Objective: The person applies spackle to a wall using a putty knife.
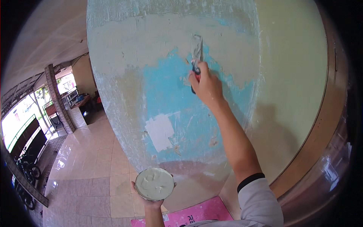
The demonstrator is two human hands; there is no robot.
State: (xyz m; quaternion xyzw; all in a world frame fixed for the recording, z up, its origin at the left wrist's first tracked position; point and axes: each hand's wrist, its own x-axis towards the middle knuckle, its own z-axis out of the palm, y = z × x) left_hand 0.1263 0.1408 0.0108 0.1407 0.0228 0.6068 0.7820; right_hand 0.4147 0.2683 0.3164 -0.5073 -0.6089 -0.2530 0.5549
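Note:
My right hand (207,84) is raised to the wall, wrapped round the red and black handle of a putty knife (197,51). Grey-green putty coats the blade, which is at the wall where a putty-covered band meets bare blue paint; I cannot tell whether it touches. Low in front of me, my left hand (152,204) holds up a round bowl of putty (154,184) from beneath, its fingers curled at the rim. The wall (170,90) shows worn blue paint, a broad smeared band above and a whitish patch (160,131) lower down.
A pink printed sheet (200,212) lies on the floor at the wall's foot. To the right, a brown wooden frame (302,151) borders a pale green wall. Tiled floor (94,166) stretches left towards a pillar (58,98), a gate and a parked bicycle (30,172).

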